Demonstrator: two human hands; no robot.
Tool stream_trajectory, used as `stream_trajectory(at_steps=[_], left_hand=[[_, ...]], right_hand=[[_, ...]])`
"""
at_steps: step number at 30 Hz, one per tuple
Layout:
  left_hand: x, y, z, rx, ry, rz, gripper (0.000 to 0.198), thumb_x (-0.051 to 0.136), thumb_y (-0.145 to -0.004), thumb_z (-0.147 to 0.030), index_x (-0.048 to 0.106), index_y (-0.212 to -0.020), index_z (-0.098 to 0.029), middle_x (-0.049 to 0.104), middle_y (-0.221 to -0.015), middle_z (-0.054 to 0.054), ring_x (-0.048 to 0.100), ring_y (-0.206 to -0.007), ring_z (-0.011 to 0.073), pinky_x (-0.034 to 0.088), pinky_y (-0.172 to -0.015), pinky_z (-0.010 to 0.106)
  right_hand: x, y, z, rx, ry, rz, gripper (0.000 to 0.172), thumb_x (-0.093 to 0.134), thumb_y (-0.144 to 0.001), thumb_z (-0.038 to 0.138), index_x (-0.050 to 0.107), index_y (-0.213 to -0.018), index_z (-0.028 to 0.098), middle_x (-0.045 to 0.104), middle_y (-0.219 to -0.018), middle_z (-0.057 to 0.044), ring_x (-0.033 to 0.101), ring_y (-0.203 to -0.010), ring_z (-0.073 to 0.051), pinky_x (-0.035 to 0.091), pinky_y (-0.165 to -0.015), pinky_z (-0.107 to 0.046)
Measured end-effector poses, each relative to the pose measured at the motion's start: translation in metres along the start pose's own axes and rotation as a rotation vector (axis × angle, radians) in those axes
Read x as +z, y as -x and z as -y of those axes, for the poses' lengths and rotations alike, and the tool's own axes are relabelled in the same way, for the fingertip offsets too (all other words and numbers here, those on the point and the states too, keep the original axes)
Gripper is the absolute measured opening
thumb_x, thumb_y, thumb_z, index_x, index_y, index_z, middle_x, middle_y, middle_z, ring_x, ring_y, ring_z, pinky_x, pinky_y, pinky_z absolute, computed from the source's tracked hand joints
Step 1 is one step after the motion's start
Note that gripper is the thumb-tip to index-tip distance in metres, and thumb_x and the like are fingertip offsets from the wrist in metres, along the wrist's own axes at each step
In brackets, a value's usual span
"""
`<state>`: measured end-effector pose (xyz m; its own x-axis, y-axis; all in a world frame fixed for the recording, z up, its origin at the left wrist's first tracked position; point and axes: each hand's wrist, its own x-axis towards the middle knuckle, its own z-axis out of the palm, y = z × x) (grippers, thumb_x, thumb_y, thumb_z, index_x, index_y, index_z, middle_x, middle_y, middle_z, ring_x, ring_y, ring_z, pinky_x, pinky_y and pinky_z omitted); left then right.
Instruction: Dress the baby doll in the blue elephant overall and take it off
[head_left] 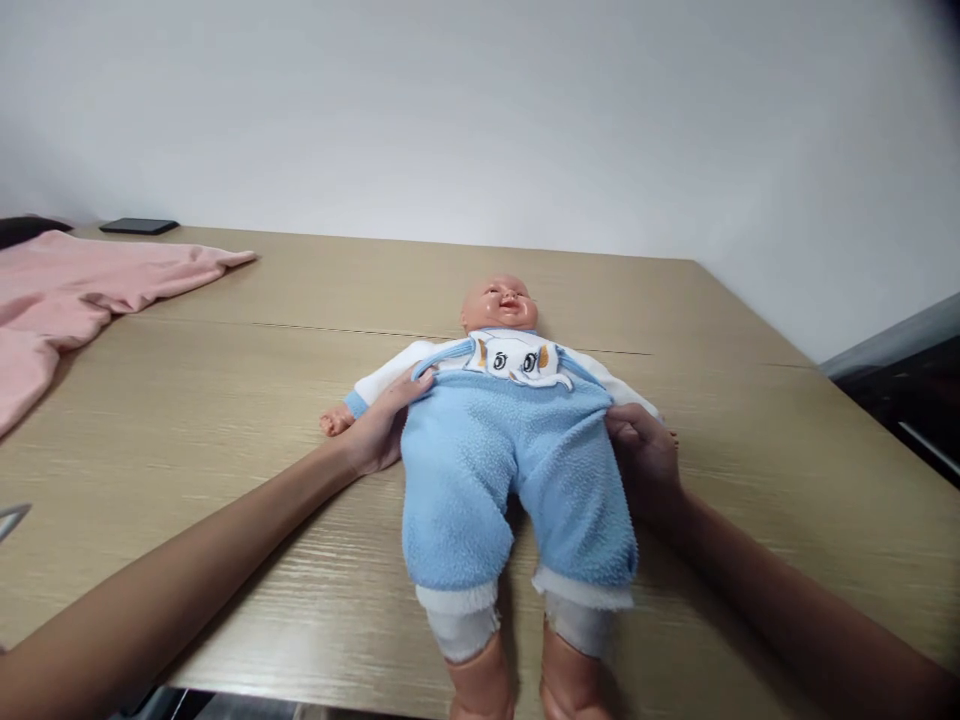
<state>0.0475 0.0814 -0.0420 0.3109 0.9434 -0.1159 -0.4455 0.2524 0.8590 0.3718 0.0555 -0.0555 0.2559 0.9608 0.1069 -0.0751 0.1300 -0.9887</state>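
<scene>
A baby doll (502, 300) lies on its back on the wooden table (225, 400), head away from me, legs hanging past the near edge. It wears a white top with a cartoon bib and fluffy blue trousers (510, 470). My left hand (379, 425) grips the trousers' waistband at the doll's left side in view, fingers curled into the fabric. My right hand (645, 455) grips the waistband on the other side, fingers closed on the fleece.
A pink garment (67, 295) lies spread at the table's far left. A dark phone (139, 226) rests at the far left corner near the white wall. A dark piece of furniture (900, 390) stands to the right of the table.
</scene>
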Motion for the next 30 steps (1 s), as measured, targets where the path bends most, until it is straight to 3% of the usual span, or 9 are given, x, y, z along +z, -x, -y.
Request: stream_trajectory(at_steps=[3, 6, 9, 12, 18, 21, 23, 26, 30], left_hand=[[0.0, 0.0, 0.003, 0.023, -0.03, 0.029, 0.046, 0.088, -0.094, -0.055, 0.078, -0.126, -0.023, 0.08, -0.13, 0.008, 0.071, -0.124, 0.031, 0.055, -0.106, 0.037], [0.0, 0.002, 0.004, 0.082, -0.036, 0.052, 0.039, 0.084, -0.098, -0.054, 0.078, -0.122, -0.024, 0.079, -0.119, 0.007, 0.071, -0.114, 0.0277, 0.055, -0.101, 0.036], [0.0, 0.005, 0.005, 0.135, -0.035, 0.04, 0.029, 0.083, -0.099, -0.049, 0.077, -0.109, -0.023, 0.074, -0.105, 0.004, 0.068, -0.101, 0.0232, 0.054, -0.092, 0.032], [0.0, 0.007, 0.006, 0.155, -0.026, 0.009, 0.028, 0.081, -0.101, -0.049, 0.072, -0.098, -0.022, 0.068, -0.099, 0.001, 0.062, -0.094, 0.0196, 0.051, -0.084, 0.028], [0.0, 0.012, 0.011, 0.26, -0.176, -0.1, 0.024, 0.081, -0.102, -0.045, 0.069, -0.109, -0.025, 0.067, -0.107, -0.001, 0.059, -0.099, 0.0172, 0.046, -0.089, 0.026], [0.001, 0.013, 0.011, 0.329, -0.203, -0.098, 0.024, 0.08, -0.102, -0.045, 0.068, -0.1, -0.024, 0.062, -0.099, -0.001, 0.055, -0.093, 0.0167, 0.044, -0.087, 0.026], [0.003, 0.014, 0.009, 0.364, -0.239, -0.102, 0.029, 0.081, -0.101, -0.047, 0.066, -0.095, -0.023, 0.057, -0.092, -0.002, 0.051, -0.086, 0.0165, 0.042, -0.082, 0.027], [0.007, 0.017, 0.006, 0.392, -0.348, -0.067, 0.031, 0.079, -0.102, -0.051, 0.068, -0.097, -0.022, 0.056, -0.089, -0.002, 0.049, -0.084, 0.0173, 0.04, -0.08, 0.03], [0.01, 0.024, 0.006, 0.495, -0.57, -0.066, 0.026, 0.074, -0.107, -0.047, 0.069, -0.104, -0.023, 0.06, -0.098, 0.001, 0.053, -0.092, 0.0192, 0.042, -0.085, 0.032]], right_hand=[[0.003, 0.004, 0.005, -0.031, 0.017, 0.0, 0.036, 0.091, -0.069, 0.05, 0.065, -0.07, 0.025, 0.056, -0.062, 0.002, 0.055, -0.062, -0.019, 0.046, -0.053, -0.031], [0.011, 0.007, 0.012, -0.039, 0.0, 0.022, 0.029, 0.083, -0.076, 0.049, 0.065, -0.072, 0.027, 0.056, -0.063, 0.001, 0.058, -0.066, -0.022, 0.049, -0.056, -0.033], [0.019, 0.008, 0.018, 0.024, -0.039, 0.084, 0.025, 0.073, -0.085, 0.052, 0.066, -0.081, 0.028, 0.062, -0.071, 0.0, 0.063, -0.074, -0.024, 0.055, -0.066, -0.036], [0.02, 0.007, 0.017, 0.007, 0.069, 0.076, 0.033, 0.076, -0.088, 0.059, 0.067, -0.09, 0.028, 0.07, -0.084, 0.0, 0.066, -0.082, -0.023, 0.058, -0.078, -0.035], [0.009, 0.003, 0.005, -0.141, 0.285, -0.058, 0.043, 0.075, -0.094, 0.062, 0.075, -0.114, 0.023, 0.078, -0.107, -0.007, 0.072, -0.102, -0.027, 0.058, -0.098, -0.043], [0.007, 0.003, 0.013, -0.324, 0.292, -0.188, 0.037, 0.076, -0.095, 0.049, 0.071, -0.122, 0.024, 0.076, -0.119, -0.009, 0.072, -0.104, -0.027, 0.058, -0.099, -0.046], [0.011, 0.001, 0.028, -0.465, 0.31, -0.194, 0.026, 0.073, -0.098, 0.041, 0.07, -0.118, 0.026, 0.074, -0.117, -0.008, 0.071, -0.102, -0.026, 0.057, -0.096, -0.045], [0.033, -0.011, 0.06, -0.656, 0.486, -0.026, 0.008, 0.066, -0.102, 0.031, 0.072, -0.105, 0.026, 0.073, -0.105, -0.006, 0.069, -0.101, -0.026, 0.055, -0.096, -0.044], [0.092, -0.042, 0.099, -0.764, 0.667, 0.34, 0.011, 0.064, -0.103, 0.026, 0.074, -0.106, 0.024, 0.079, -0.111, -0.008, 0.072, -0.103, -0.025, 0.057, -0.097, -0.041]])
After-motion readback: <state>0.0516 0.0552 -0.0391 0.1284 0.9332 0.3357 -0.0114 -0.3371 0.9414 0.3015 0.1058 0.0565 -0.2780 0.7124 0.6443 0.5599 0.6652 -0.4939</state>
